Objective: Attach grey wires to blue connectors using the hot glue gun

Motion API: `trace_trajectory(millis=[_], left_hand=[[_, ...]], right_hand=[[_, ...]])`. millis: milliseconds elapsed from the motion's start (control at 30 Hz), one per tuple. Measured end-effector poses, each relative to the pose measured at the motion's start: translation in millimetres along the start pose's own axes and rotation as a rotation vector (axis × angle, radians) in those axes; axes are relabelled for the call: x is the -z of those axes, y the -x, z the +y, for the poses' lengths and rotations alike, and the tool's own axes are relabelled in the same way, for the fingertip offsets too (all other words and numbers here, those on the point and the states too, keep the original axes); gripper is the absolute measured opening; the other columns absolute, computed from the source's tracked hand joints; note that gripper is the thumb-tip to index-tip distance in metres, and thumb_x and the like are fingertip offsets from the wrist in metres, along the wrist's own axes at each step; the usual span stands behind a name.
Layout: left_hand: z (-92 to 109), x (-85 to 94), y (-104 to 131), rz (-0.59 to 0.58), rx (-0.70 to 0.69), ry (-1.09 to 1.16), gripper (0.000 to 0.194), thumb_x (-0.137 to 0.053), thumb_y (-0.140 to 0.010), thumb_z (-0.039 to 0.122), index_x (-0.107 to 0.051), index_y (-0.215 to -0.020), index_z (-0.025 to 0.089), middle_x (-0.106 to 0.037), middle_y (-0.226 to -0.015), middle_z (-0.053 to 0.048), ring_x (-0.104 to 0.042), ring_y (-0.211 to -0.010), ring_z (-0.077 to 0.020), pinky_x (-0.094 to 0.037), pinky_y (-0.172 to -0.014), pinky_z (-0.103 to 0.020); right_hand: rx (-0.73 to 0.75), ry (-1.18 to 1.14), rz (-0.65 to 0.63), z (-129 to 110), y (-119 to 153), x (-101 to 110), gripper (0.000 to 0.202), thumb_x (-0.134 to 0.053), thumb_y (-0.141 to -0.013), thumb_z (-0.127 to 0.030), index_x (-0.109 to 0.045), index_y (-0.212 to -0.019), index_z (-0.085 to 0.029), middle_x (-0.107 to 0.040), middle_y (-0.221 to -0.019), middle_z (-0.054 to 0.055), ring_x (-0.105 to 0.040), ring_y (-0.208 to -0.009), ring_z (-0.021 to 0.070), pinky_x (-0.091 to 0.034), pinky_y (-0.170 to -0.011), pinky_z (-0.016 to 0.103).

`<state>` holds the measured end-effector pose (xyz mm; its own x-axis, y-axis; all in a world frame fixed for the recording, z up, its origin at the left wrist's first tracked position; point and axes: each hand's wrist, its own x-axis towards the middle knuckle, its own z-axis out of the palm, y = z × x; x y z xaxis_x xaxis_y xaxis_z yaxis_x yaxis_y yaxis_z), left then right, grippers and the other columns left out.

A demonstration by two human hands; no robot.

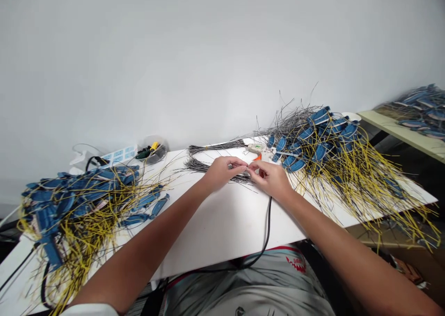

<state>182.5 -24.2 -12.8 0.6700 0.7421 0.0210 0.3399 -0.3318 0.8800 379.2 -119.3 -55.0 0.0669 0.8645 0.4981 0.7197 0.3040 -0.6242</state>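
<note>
My left hand [225, 170] and my right hand [270, 177] meet above the white table [222, 223]. Their fingertips are pinched together, almost touching each other. Whatever lies between them is too small to make out. Under and beside the hands lies a bundle of thin dark wires [196, 165], partly hidden by my left hand. A second dark wire bundle [215, 146], tied near its middle, lies just behind. Close beyond my right hand rests a pale glue gun [257, 148] with an orange part showing below it.
Blue curved pieces with yellow and black wires are heaped at left [83, 195] and right [320, 140]. A power strip [120, 155] and a clear round container [153, 150] stand at the back left. A black cable [269, 223] runs over the table's front edge.
</note>
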Motion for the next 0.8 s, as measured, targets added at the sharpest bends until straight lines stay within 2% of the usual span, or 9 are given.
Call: trace_trajectory(millis=[100, 233, 367, 433, 533, 633, 800], left_hand=[[-1.1, -0.9, 4.0, 0.031, -0.032, -0.041, 0.028, -0.072, -0.090, 0.046, -0.083, -0.103, 0.023, -0.078, -0.097, -0.003, -0.067, -0.089, -0.0193, -0.049, -0.082, -0.030], [-4.1, -3.2, 7.7, 0.075, -0.134, -0.158, 0.023, -0.070, -0.093, 0.043, -0.083, -0.104, 0.027, -0.077, -0.104, -0.003, -0.066, -0.098, -0.0215, -0.049, -0.089, -0.033], [-16.0, -8.3, 9.2, 0.134, -0.264, -0.252, 0.022, -0.067, -0.096, 0.038, -0.078, -0.109, 0.025, -0.075, -0.107, -0.003, -0.063, -0.104, -0.0223, -0.047, -0.096, -0.036], [-24.9, -11.0, 9.1, 0.147, -0.283, -0.254, 0.022, -0.066, -0.097, 0.036, -0.076, -0.110, 0.023, -0.075, -0.109, -0.003, -0.063, -0.104, -0.0220, -0.047, -0.096, -0.036], [-35.8, -13.7, 8.2, 0.128, -0.269, -0.250, 0.018, -0.065, -0.096, 0.032, -0.075, -0.107, 0.022, -0.074, -0.106, -0.004, -0.064, -0.102, -0.0217, -0.048, -0.096, -0.037], [-40.5, -14.4, 7.0, 0.122, -0.276, -0.287, 0.017, -0.065, -0.095, 0.030, -0.075, -0.107, 0.023, -0.074, -0.107, -0.004, -0.065, -0.103, -0.0226, -0.047, -0.097, -0.039], [-42.2, -15.8, 7.5, 0.113, -0.285, -0.295, 0.016, -0.065, -0.095, 0.031, -0.074, -0.106, 0.023, -0.074, -0.109, -0.004, -0.065, -0.106, -0.0235, -0.047, -0.099, -0.040]], right_hand=[[-0.035, -0.055, -0.017, -0.2, 2.0, -2.6, 0.013, -0.066, -0.094, -0.032, -0.074, -0.095, -0.022, -0.071, -0.075, -0.001, -0.054, -0.058, 0.0117, -0.038, -0.060, 0.026], [-0.095, -0.122, -0.015, -0.8, 2.9, -3.0, 0.011, -0.067, -0.092, -0.030, -0.069, -0.087, -0.020, -0.057, -0.065, -0.003, -0.046, -0.056, 0.0121, -0.034, -0.057, 0.027], [-0.093, -0.235, 0.075, 0.2, 1.0, 2.0, 0.012, -0.067, -0.092, -0.029, -0.066, -0.086, -0.019, -0.058, -0.072, -0.001, -0.046, -0.060, 0.0127, -0.035, -0.058, 0.028], [-0.117, -0.321, 0.153, 1.2, -2.0, 9.1, 0.013, -0.067, -0.094, -0.031, -0.066, -0.088, -0.020, -0.060, -0.077, 0.001, -0.049, -0.063, 0.0135, -0.037, -0.060, 0.028], [-0.122, -0.429, 0.236, -0.9, -12.3, 28.6, 0.015, -0.070, -0.094, -0.032, -0.064, -0.087, -0.020, -0.060, -0.077, 0.001, -0.052, -0.067, 0.0139, -0.040, -0.062, 0.028], [-0.077, -0.496, 0.281, -13.4, -33.4, 58.0, 0.014, -0.074, -0.091, -0.028, -0.064, -0.085, -0.021, -0.058, -0.071, -0.001, -0.049, -0.060, 0.0122, -0.037, -0.055, 0.027], [0.122, -0.585, 0.321, -61.0, -89.9, 123.8, 0.015, -0.070, -0.084, -0.015, -0.058, -0.079, -0.022, -0.052, -0.062, -0.002, -0.044, -0.051, 0.0106, -0.026, -0.046, 0.028]])
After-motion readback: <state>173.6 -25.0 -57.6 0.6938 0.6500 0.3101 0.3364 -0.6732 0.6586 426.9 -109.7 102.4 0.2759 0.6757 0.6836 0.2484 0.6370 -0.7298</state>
